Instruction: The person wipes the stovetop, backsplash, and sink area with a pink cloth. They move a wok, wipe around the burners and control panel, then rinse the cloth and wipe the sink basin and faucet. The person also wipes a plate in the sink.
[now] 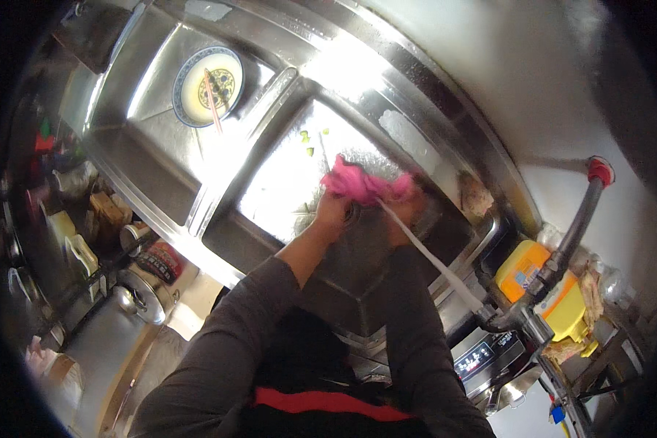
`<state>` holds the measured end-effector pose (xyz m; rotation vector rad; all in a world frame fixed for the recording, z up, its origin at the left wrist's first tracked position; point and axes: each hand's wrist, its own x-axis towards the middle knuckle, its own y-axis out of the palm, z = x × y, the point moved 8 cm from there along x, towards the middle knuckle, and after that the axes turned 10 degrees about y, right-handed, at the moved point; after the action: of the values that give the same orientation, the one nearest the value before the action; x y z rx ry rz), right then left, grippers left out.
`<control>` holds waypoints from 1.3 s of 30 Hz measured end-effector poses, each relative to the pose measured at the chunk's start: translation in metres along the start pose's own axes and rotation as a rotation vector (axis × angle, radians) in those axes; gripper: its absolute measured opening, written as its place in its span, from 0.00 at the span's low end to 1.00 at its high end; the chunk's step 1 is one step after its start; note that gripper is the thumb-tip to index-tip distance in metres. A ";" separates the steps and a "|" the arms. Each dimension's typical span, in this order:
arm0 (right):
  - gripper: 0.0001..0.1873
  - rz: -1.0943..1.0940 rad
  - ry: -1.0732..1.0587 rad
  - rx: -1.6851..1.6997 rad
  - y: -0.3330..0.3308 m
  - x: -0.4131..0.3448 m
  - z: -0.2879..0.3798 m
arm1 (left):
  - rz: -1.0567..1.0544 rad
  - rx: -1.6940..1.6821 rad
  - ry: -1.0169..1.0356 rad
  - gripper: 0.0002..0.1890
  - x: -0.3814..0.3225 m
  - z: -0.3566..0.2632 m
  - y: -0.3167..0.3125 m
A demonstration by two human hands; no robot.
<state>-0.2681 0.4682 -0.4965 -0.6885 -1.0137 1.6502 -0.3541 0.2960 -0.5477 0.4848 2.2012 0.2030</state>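
Note:
Both hands are in the right basin of a stainless steel double sink, gripping a crumpled pink cloth. My left hand has the cloth's left end. Its right end is bunched in my right hand, which looks blurred. From a faucet on the right, a stream of water runs down to the cloth between my hands. Several small green scraps lie on the basin floor beyond the cloth.
A blue-rimmed bowl sits in the left basin with pink chopsticks across it. By the faucet stands an orange and yellow bottle. A lidded metal pot is at the left. An appliance with a lit panel lies lower right.

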 end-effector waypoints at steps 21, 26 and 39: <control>0.20 0.838 0.588 1.213 -0.069 -0.061 0.017 | 0.609 0.279 0.294 0.10 -0.102 -0.085 0.059; 0.17 0.781 0.336 0.844 -0.111 -0.034 0.052 | 0.525 0.344 0.236 0.12 -0.124 -0.120 0.058; 0.15 0.637 0.256 0.906 -0.217 -0.028 0.129 | 0.797 0.755 1.059 0.22 -0.206 -0.189 0.121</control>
<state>-0.2648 0.4291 -0.2455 -0.5831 0.2227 2.2276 -0.3524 0.3262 -0.2444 2.0584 2.9114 0.0143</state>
